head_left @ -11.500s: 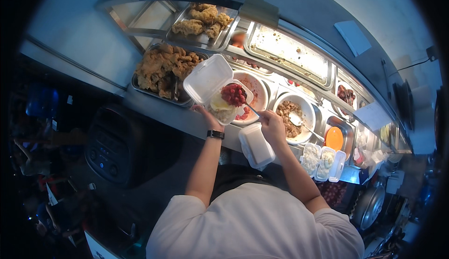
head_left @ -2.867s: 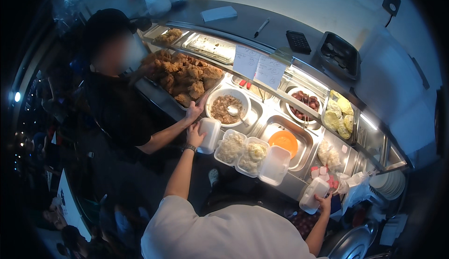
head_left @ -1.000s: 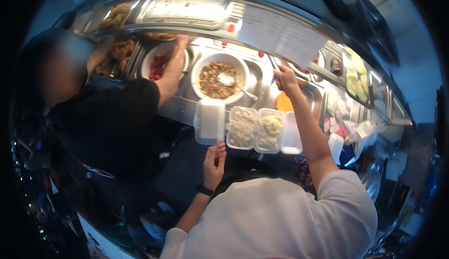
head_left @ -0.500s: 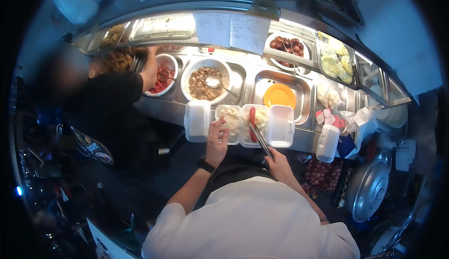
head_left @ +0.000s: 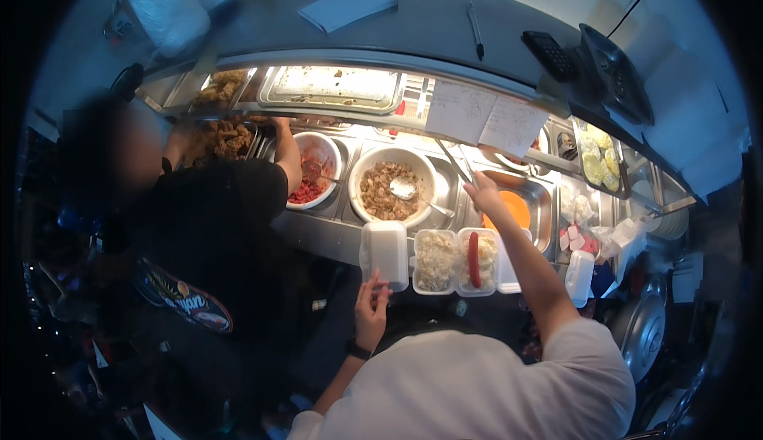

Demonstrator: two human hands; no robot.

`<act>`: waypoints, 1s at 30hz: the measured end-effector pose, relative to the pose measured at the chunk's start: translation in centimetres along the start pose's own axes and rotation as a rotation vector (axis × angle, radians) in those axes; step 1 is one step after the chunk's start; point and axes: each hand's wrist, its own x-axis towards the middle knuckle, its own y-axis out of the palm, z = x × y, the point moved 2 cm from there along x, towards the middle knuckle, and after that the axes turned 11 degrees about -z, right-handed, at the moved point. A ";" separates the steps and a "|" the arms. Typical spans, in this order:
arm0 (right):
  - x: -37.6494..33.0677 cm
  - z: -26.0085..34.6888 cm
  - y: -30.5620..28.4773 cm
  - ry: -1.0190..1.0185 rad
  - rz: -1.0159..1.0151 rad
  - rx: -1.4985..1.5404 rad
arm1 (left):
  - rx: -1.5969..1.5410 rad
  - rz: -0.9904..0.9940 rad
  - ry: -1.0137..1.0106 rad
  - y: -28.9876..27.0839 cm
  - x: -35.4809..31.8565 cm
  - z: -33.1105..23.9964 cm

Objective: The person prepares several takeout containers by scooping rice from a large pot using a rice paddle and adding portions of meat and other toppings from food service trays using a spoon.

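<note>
My right hand [head_left: 483, 193] grips metal tongs [head_left: 453, 159], reaching forward over the far side of the counter; what lies between the tong tips is hard to make out. Just in front of me sit two white foam boxes, lids folded out. A red hot dog [head_left: 474, 259] lies lengthwise on rice in the right box. Rice [head_left: 435, 259] fills the left box. My left hand [head_left: 370, 310], fingers stretched, is at the near edge of that box's lid [head_left: 384, 253]. An orange lid-like disc [head_left: 515, 209] rests in a steel pan beyond the right box.
A white bowl of chopped meat [head_left: 391, 186] holds a spoon. Left of it stands a bowl of red food [head_left: 314, 171]. A co-worker in black [head_left: 214, 225] reaches toward fried chicken [head_left: 226, 138]. A glass-fronted shelf with an open notebook [head_left: 481, 114] spans the far side.
My right hand has carried the tongs away from the hot dog, forward over the counter. My left hand moved from the rice to the left lid. The view has shifted.
</note>
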 end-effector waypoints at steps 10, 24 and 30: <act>-1.1 -9.0 1.0 -0.035 -0.417 -0.050 | -0.070 0.110 -0.140 -1.6 3.5 -1.0; -18.7 -4.8 -10.9 0.637 -0.334 0.177 | -0.151 0.438 0.029 5.9 12.2 -5.8; -18.4 -2.6 -2.2 0.419 -0.061 0.003 | -0.104 0.558 0.094 6.8 10.6 -5.5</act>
